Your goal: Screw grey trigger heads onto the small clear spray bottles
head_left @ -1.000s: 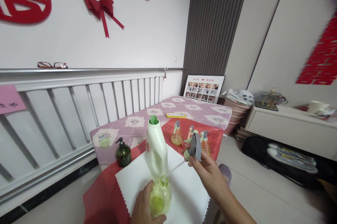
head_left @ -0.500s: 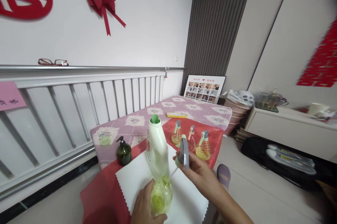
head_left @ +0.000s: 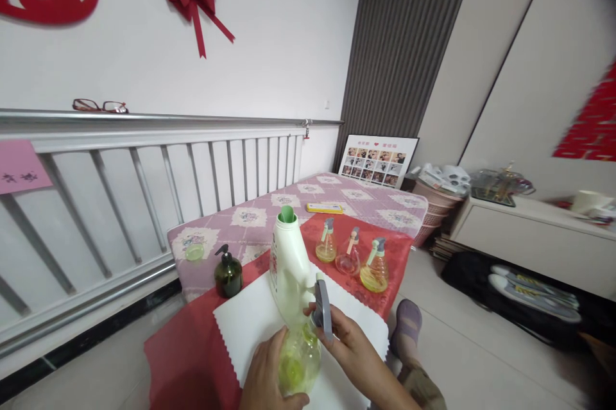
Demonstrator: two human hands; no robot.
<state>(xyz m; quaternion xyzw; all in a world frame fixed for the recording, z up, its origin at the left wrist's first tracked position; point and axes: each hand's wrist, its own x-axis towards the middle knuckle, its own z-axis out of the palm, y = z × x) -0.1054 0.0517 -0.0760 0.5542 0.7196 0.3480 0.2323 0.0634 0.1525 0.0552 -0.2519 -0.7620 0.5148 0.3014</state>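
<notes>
altogether, one held bottle (head_left: 304, 366), three spray bottles (head_left: 348, 260) standing.

Light is soft and even; far right of the yellow-green bottle (head_left: 301, 364), the red wall hanging (head_left: 591, 121) blurs and 1 upper corner darkens.

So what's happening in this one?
A person's left-hand grip holds a yellow-green bottle by its side, over a white sheet. The right-hand grip has a grey spray head at that bottle's neck; whether it is seated can't be told. A white jug stands just behind. Three other spray bottles stand on the red cloth, with their heads on.
</notes>
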